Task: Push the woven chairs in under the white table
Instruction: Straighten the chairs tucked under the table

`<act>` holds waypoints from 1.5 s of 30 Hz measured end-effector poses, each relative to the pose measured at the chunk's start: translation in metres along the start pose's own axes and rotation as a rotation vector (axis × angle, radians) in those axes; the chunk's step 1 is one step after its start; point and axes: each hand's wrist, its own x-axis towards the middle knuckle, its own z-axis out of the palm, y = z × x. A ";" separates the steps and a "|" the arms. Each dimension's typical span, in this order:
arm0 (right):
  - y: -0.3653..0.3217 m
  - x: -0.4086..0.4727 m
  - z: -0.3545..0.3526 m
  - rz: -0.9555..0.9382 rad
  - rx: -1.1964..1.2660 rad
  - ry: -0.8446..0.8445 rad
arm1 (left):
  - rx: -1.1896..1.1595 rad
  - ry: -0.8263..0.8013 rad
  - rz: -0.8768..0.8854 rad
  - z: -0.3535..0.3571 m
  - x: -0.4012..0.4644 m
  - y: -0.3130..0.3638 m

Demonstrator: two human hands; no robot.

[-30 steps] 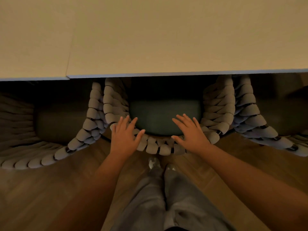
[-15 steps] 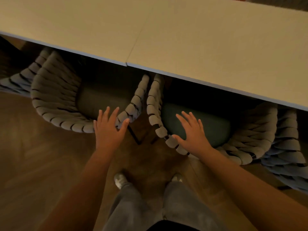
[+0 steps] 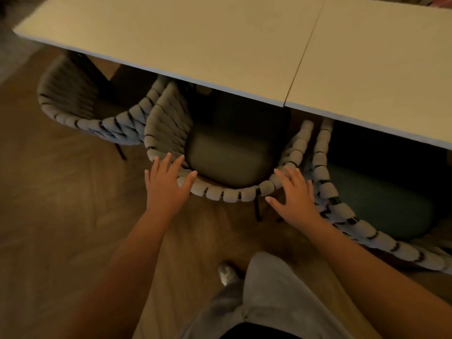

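Note:
A grey woven chair (image 3: 227,194) with a dark seat cushion stands in front of me, its front half under the white table (image 3: 195,45). My left hand (image 3: 166,184) lies flat with straight fingers on the left end of its curved woven back. My right hand (image 3: 296,192) lies flat on the right end of the same back, fingers spread. A second woven chair (image 3: 354,216) sits to the right, partly under the table. A third woven chair (image 3: 80,111) stands to the left, mostly out from the table's corner.
The table is two white tops joined at a seam (image 3: 303,50). Wooden floor (image 3: 61,216) spreads to the left and behind me. My grey trouser legs and a shoe (image 3: 227,275) are at the bottom, close behind the middle chair.
I have stepped left from one chair to its left-hand neighbour. Both hands left the first chair's back and now lie on this chair's back.

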 end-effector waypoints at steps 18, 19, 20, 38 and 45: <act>-0.033 0.105 0.025 0.197 -0.103 -0.080 | 0.129 -0.274 0.143 0.033 0.163 -0.032; -0.034 0.103 0.028 0.231 -0.097 -0.093 | 0.149 -0.296 0.129 0.036 0.170 -0.041; -0.036 0.100 0.032 0.263 -0.078 -0.093 | 0.172 -0.330 0.109 0.038 0.178 -0.051; -0.091 0.097 0.112 1.116 0.617 0.142 | 0.051 -0.669 -0.108 0.057 0.254 -0.158; -0.090 0.103 0.112 1.105 0.587 0.222 | -0.018 -0.615 -0.128 0.064 0.261 -0.154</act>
